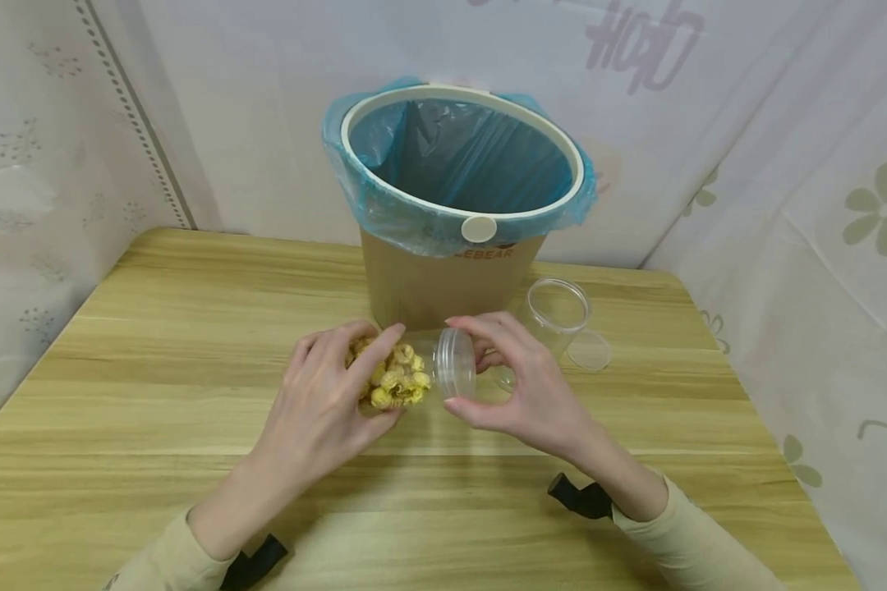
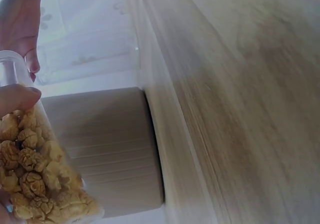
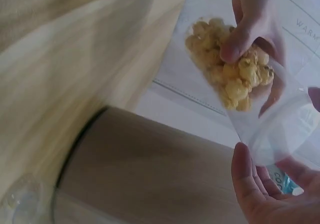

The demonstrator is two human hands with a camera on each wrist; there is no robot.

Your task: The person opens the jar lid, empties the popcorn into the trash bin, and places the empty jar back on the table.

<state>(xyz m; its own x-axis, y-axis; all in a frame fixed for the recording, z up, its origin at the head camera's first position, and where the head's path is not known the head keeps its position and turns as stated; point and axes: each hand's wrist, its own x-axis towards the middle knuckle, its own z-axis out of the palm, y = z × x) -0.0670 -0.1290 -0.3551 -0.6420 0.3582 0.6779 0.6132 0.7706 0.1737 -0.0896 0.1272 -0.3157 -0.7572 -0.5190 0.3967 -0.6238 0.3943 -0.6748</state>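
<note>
Reaching in from the lower left of the head view with the left arm, and from the lower right with the right arm, both angled towards the centre. Gripping, left of centre, with the left hand, fingers curved over the top and thumb below. Pinching just right of centre with the right hand, fingers arched above, thumb beneath, tips pointing left. Seen in the right wrist view with left hand at upper right, right hand at lower right.
</note>
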